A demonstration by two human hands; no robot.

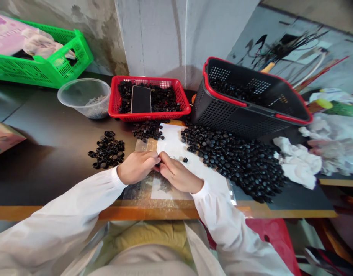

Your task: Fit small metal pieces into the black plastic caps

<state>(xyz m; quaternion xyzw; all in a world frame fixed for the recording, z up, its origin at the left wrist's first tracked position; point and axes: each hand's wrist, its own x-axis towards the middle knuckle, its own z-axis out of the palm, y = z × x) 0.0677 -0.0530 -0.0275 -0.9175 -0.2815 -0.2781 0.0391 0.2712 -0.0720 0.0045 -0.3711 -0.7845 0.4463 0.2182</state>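
Note:
My left hand [139, 165] and my right hand [178, 172] meet over a white sheet [190, 191] on the table. Fingers of both are pinched together around a small black part [157, 165], mostly hidden between the fingertips. One more small black piece [185, 160] lies on the sheet just right of my right hand. Left of my hands sits a small heap of round black caps [107, 151]. A large pile of black caps [236, 161] spreads to the right, and a cluster of small black rings [147, 131] lies behind my hands.
A red basket [149, 117] of black parts with a phone [141, 99] on top stands at the back. Beside it are a clear tub [73, 101] and a tall black basket [251, 119]. A green crate [50, 73], crumpled tissue [298, 161] and a box [5, 138] edge the table.

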